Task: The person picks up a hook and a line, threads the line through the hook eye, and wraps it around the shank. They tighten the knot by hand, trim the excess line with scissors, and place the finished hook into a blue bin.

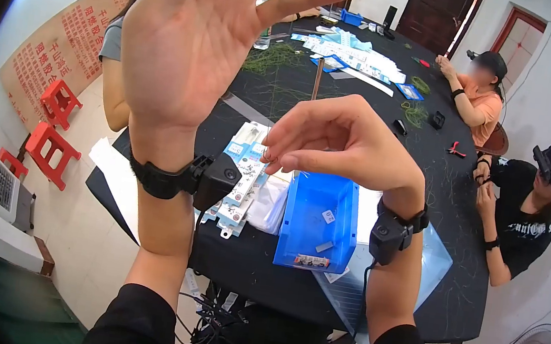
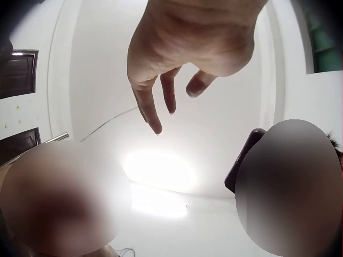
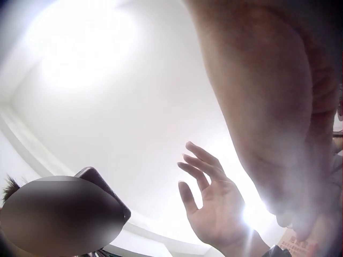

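In the head view the left hand (image 1: 185, 42) is raised high with its palm toward the camera and its fingers spread; nothing shows in it. The left wrist view shows that hand (image 2: 195, 40) against the ceiling, fingers bent downward. To its right and lower, the right hand (image 1: 353, 140) bends its fingers toward the thumb over a blue bin (image 1: 320, 206). Its fingertips pinch a tiny thin item (image 1: 266, 157), too small to identify. Blurred and dark, the right hand (image 3: 268, 96) fills the right side of the right wrist view.
White-and-blue printed packets (image 1: 244, 175) and clear bags (image 1: 268, 206) lie left of the bin. Farther back are a metal ruler (image 1: 246, 107), green line (image 1: 273, 59) and more packets (image 1: 360, 59). A thin rod (image 1: 318, 79) stands behind the right hand. Other people sit around the black table (image 1: 451, 292).
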A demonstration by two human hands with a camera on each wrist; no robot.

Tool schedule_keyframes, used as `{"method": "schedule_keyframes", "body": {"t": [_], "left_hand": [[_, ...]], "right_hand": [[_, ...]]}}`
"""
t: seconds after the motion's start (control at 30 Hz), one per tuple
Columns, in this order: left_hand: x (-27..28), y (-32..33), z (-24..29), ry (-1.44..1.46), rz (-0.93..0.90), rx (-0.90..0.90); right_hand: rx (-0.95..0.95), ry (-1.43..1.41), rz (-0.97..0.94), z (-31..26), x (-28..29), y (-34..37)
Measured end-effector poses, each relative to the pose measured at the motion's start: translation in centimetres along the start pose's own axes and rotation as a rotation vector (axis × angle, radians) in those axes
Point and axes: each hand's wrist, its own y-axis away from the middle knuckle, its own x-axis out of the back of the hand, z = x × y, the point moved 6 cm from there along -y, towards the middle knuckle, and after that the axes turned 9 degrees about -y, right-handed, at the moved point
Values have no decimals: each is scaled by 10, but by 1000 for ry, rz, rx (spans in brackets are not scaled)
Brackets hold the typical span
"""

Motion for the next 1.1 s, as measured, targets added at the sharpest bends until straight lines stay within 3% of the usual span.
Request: {"method": "schedule_keyframes", "body": {"t": [0.13, 0.4, 1.1], "left_hand": [[0, 0, -1, 190, -3, 70], [5, -1, -2, 66, -16, 3], [3, -1, -4, 244, -2, 121]], "right_hand": [[-7, 23, 37, 2, 1, -3], [-12, -17, 29, 10, -1, -6], [-13, -30, 16, 15, 1, -7]]}}
